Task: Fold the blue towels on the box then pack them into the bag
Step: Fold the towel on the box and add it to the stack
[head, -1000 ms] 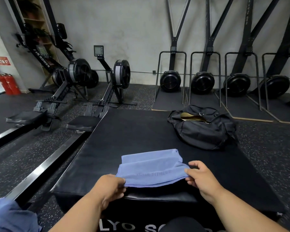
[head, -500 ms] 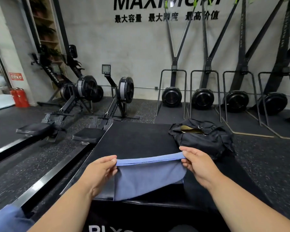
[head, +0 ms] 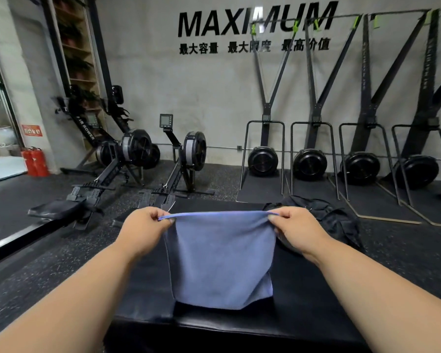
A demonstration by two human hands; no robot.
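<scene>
A blue towel [head: 220, 261] hangs in the air above the black padded box [head: 303, 309], stretched flat between both hands. My left hand [head: 144, 231] pinches its top left corner. My right hand [head: 297, 229] pinches its top right corner. The towel's lower edge hangs down to just above the box top. The black bag [head: 334, 220] lies on the far right part of the box, partly hidden behind my right hand and the towel.
Two rowing machines [head: 127, 171] stand on the floor to the left of the box. Several ski trainers [head: 309, 161] line the back wall. Red fire extinguishers [head: 35, 161] stand at the far left by the doorway.
Both hands have lifted the towel off the box and raised it higher, so it now hangs open and flat. The view has tilted up toward the wall.
</scene>
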